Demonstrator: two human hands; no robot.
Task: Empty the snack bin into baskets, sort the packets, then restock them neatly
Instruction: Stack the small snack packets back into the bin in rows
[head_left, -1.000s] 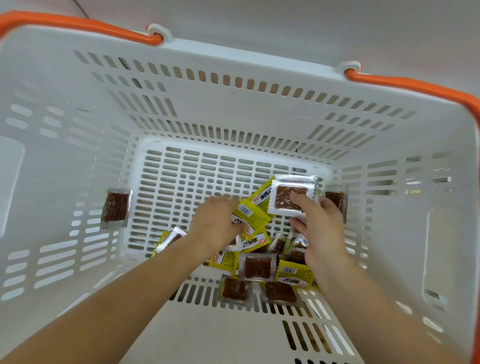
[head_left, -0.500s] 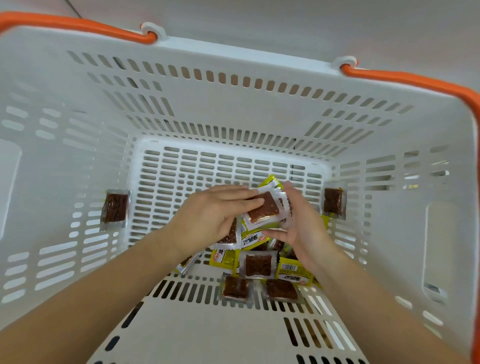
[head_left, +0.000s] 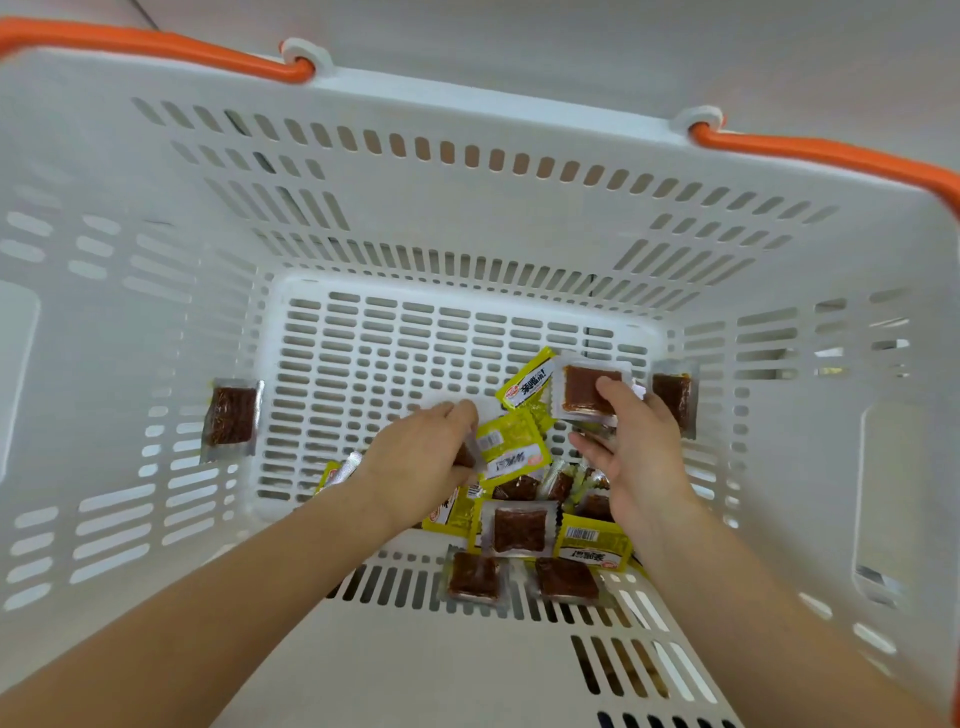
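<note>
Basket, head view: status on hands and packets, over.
Right hand pinching clear packet. Left hand gripping a packet, mostly hidden. Mixed pile in basket, near right corner. Nothing in the way.

- A white slotted basket (head_left: 467, 171) with orange handles (head_left: 156, 47) is seen from above.
- A clear packet of brown snack (head_left: 584, 389) is held up by the right hand (head_left: 639, 452), thumb on its face.
- A yellow packet (head_left: 511, 452) is pinched at its edge by the left hand (head_left: 421, 462).
- Mixed yellow and clear packets (head_left: 519, 530) are heaped at the near right of the floor.
- One clear packet (head_left: 231, 415) is leaned against the left wall, another (head_left: 672, 397) against the right wall.
</note>
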